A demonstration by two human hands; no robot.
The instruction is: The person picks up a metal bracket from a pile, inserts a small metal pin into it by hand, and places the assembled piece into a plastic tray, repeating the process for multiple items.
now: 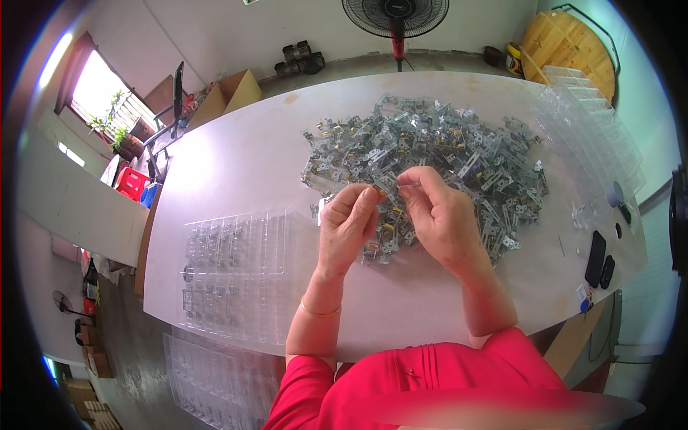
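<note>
A heap of small silvery metal brackets (423,136), with some brass-coloured bits among them, lies across the middle of the table. My left hand (347,226) is held over its near edge, thumb and forefinger pinched together. Close beside it, my right hand (444,222) also has thumb and forefinger brought together, the tips facing the left ones. A small orange-brown spot shows between the hands; what either one grips is too small to make out. To the left, a clear plastic tray (269,247) holds rows of metal pieces in some of its compartments.
Stacked clear trays (595,136) stand at the right rear. A black phone (595,259), a small black case (608,272) and keys with a blue tag (586,305) lie near the right edge. More clear trays (208,373) sit below the table's left front. A fan (396,14) stands behind.
</note>
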